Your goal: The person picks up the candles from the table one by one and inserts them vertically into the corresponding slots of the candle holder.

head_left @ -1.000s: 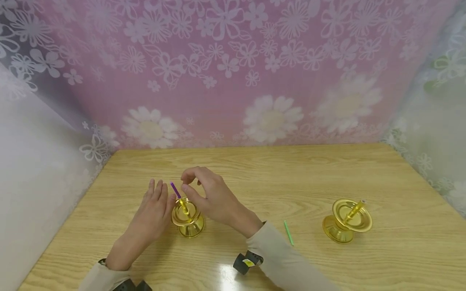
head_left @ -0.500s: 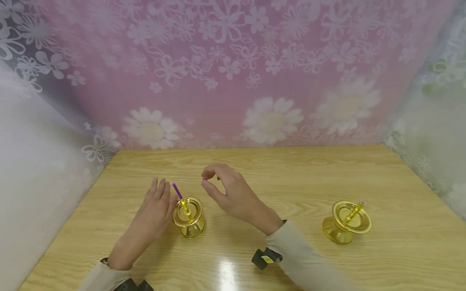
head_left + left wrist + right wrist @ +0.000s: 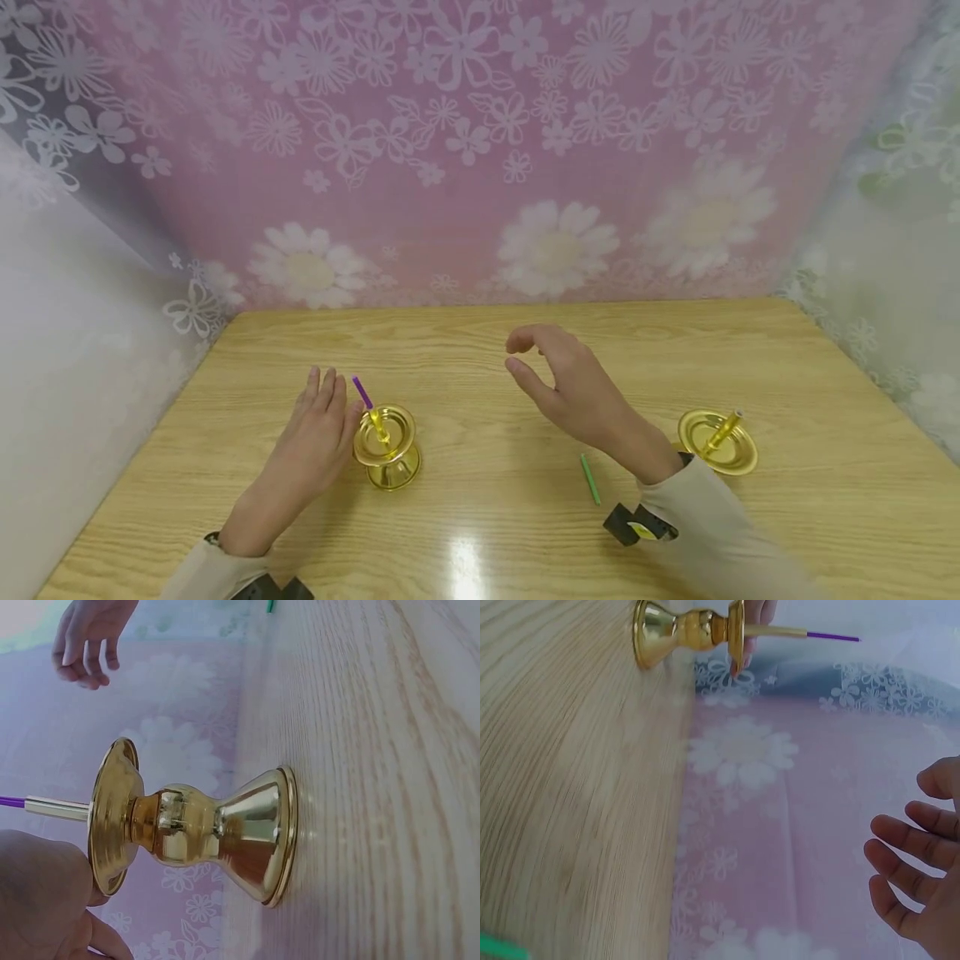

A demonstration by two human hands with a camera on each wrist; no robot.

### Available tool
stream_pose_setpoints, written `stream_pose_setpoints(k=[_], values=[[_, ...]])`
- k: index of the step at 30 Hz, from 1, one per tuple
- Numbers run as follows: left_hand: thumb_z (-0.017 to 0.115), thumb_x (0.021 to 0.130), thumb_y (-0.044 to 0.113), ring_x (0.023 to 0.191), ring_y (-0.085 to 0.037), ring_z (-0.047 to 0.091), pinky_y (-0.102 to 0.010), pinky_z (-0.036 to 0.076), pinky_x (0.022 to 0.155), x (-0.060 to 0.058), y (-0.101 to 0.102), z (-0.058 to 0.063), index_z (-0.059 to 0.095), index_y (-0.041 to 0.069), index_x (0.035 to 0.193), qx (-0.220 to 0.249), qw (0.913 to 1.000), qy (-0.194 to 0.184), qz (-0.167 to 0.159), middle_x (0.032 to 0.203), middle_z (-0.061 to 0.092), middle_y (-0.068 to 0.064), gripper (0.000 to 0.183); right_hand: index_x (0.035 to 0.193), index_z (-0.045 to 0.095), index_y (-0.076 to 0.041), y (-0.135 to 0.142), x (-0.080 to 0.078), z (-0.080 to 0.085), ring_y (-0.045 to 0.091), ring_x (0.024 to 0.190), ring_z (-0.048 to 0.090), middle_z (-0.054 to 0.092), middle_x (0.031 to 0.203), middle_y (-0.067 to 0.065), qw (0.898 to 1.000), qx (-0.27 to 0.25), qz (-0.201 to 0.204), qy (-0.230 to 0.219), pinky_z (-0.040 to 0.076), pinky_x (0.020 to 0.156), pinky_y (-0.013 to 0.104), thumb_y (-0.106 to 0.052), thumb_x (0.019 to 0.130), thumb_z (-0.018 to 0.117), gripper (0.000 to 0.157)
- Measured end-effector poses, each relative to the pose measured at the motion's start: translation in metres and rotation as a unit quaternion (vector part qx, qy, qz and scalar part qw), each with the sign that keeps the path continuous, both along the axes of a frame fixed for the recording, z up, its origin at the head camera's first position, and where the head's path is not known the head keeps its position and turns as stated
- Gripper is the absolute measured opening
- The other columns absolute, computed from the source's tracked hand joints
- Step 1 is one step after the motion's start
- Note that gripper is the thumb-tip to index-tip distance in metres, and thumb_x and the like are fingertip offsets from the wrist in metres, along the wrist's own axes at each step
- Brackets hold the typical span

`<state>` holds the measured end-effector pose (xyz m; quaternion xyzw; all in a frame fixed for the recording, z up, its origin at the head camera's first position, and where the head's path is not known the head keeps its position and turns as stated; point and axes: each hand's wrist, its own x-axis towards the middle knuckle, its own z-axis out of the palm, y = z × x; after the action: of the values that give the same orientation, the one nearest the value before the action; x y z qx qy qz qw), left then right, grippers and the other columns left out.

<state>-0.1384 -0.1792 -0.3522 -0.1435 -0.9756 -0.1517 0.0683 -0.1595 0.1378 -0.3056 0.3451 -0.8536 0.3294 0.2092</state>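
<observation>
A gold candlestick (image 3: 393, 472) stands upright on the left of the table, with a thin purple candle (image 3: 362, 392) set in its socket. My left hand (image 3: 312, 442) is at its left side, fingers extended. In the left wrist view the hand's near edge (image 3: 41, 892) lies right at the rim of the candlestick's dish. To the right, my right hand (image 3: 581, 396) is raised over the table with loosely bent fingers and nothing in them. Below it lies a thin green candle (image 3: 590, 479).
A second gold candlestick (image 3: 718, 442) with a bare socket stands at the right, its base hidden behind the right forearm. Floral pink cloth (image 3: 450, 183) backs the wooden table (image 3: 465, 367), and pale panels rise at both sides.
My right hand has moved right, away from the candlestick with the purple candle, to above the green candle. The left hand and that candlestick have stayed put.
</observation>
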Motion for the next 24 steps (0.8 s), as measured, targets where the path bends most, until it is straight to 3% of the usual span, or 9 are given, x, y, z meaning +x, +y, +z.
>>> stream_pose_setpoints(k=[15,24], values=[[0.033,0.107,0.023,0.139,-0.055,0.009,-0.064,0.018,0.109,0.003,0.000,0.000,0.029,-0.025,0.137,0.001,0.9999,-0.008,0.013,0.145,0.024,-0.042,0.057,0.112,0.060,0.000,0.060,0.003,0.000,0.026,0.098,0.059,0.064,0.107,0.011,0.997,0.027,-0.068,0.021,0.048,0.080,0.045,-0.009,0.095,0.061,0.019],[0.033,0.107,0.022,0.138,-0.055,0.009,-0.065,0.017,0.108,0.005,-0.001,0.002,0.029,-0.024,0.137,0.003,1.0000,-0.003,0.005,0.145,0.023,-0.041,0.056,0.111,0.060,0.000,0.089,0.009,-0.001,0.027,0.096,0.058,0.064,0.105,0.011,0.994,0.036,-0.102,0.030,0.047,0.076,0.045,-0.006,0.093,0.062,0.019]])
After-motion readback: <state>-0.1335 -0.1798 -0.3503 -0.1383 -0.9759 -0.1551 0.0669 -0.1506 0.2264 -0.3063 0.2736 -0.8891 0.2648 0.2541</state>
